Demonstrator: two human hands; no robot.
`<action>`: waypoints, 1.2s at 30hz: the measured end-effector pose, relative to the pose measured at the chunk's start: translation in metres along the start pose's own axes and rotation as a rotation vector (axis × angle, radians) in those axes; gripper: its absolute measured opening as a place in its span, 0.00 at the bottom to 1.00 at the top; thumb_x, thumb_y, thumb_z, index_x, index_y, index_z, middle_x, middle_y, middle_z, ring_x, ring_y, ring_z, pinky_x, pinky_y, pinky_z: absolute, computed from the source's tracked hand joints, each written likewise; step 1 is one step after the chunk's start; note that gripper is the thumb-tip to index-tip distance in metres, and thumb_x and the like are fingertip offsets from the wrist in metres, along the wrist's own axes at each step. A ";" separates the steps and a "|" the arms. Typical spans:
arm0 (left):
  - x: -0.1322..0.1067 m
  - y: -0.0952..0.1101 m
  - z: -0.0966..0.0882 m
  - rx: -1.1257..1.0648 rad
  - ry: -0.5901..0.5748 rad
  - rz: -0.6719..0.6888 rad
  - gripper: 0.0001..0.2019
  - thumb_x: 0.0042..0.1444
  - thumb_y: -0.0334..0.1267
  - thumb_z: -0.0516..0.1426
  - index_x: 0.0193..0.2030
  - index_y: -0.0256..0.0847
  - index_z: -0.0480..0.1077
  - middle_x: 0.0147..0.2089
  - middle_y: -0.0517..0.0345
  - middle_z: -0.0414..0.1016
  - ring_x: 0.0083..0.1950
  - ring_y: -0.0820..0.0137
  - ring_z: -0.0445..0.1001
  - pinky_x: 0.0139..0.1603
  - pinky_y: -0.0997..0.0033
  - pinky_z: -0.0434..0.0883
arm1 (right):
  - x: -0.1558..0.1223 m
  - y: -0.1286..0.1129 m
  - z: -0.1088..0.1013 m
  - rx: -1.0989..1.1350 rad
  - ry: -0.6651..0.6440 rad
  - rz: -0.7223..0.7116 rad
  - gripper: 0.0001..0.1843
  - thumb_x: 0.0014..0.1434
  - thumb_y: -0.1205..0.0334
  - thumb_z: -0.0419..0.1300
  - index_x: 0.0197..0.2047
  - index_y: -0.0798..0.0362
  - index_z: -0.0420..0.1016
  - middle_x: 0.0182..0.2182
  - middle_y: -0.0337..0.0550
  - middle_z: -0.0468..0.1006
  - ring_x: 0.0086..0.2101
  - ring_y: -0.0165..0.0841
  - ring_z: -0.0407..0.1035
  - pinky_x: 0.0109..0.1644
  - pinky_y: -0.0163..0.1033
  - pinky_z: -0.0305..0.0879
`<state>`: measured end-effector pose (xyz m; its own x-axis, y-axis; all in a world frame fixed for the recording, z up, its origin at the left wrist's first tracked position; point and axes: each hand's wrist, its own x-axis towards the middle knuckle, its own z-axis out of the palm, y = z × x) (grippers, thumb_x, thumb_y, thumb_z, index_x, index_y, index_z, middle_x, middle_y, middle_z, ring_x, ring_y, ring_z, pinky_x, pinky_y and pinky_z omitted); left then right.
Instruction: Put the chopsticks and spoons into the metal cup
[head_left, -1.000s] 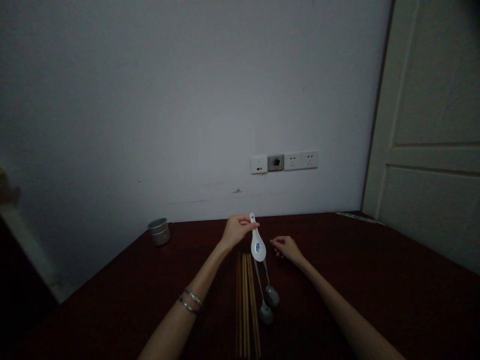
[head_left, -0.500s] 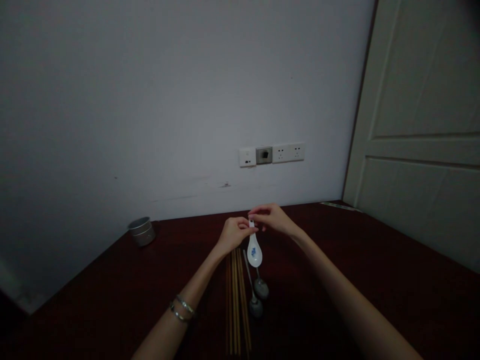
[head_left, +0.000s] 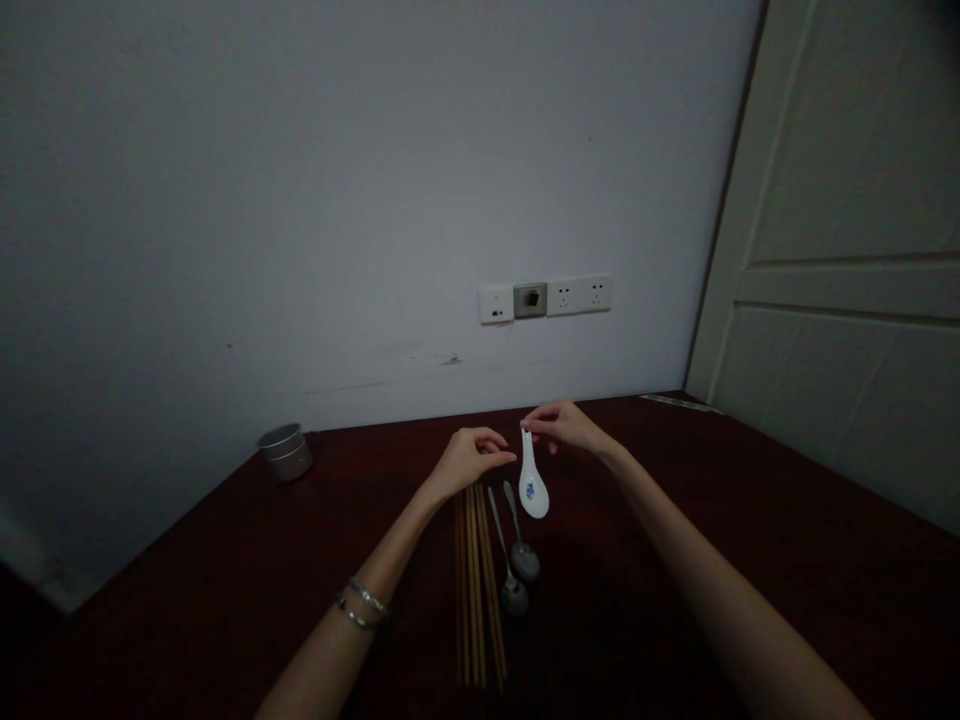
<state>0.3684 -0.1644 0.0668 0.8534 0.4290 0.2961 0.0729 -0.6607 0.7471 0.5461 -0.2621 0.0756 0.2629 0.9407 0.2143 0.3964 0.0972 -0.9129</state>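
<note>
Now nearest: two bare forearms reach away from the viewer over a dark red worktop; thin bangles circle the left wrist.
Between the arms: a bundle of wooden chopsticks lies lengthwise on the worktop. Just to its right, two metal spoons lie side by side with their bowls toward the viewer.
Left hand: half open, with fingers loosely curled and the thumb near the fingertips. It holds nothing and sits over the far ends of the chopsticks; whether it touches them cannot be told.
Right hand: fingertips pinched shut on the top of a spoon handle.
Ceramic spoon: white with a small blue mark, hanging bowl-down from the right hand. It is clear of the worktop, above the far ends of the metal spoons' handles.
Change: a second ago the left hand alone held this spoon. Half a second ago both hands met at its handle. The left hand has since let go and drawn a little apart.
Meaning: the hand-over looks complete. The spoon is carried by the right hand alone, and has shifted slightly to the right.
Farther back: a small metal cup stands on the left, near the wall.
Farthest: a row of sockets on the wall, with a pale door to the right.
</note>
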 end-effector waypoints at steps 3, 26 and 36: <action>-0.003 -0.014 -0.002 0.291 -0.092 -0.069 0.09 0.43 0.40 0.59 0.26 0.36 0.73 0.25 0.57 0.72 0.26 0.73 0.67 0.25 0.77 0.60 | 0.003 0.025 -0.002 -0.007 -0.007 0.071 0.18 0.43 0.51 0.63 0.28 0.61 0.75 0.18 0.39 0.71 0.16 0.22 0.60 0.15 0.27 0.58; -0.011 -0.027 0.008 0.503 -0.325 -0.096 0.08 0.44 0.40 0.57 0.29 0.40 0.75 0.25 0.59 0.72 0.24 0.75 0.66 0.21 0.78 0.54 | 0.003 0.071 0.019 -0.043 -0.123 0.312 0.13 0.44 0.57 0.64 0.29 0.60 0.76 0.19 0.41 0.72 0.19 0.24 0.64 0.16 0.26 0.63; -0.010 -0.031 0.009 0.497 -0.336 -0.062 0.15 0.50 0.45 0.52 0.31 0.37 0.75 0.25 0.58 0.72 0.24 0.75 0.65 0.24 0.78 0.57 | 0.003 0.077 0.017 -0.064 -0.179 0.327 0.15 0.45 0.55 0.63 0.30 0.59 0.76 0.22 0.43 0.75 0.22 0.25 0.67 0.18 0.25 0.65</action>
<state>0.3626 -0.1540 0.0352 0.9503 0.3114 -0.0038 0.2912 -0.8841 0.3655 0.5622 -0.2460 -0.0001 0.2292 0.9611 -0.1539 0.3729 -0.2328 -0.8982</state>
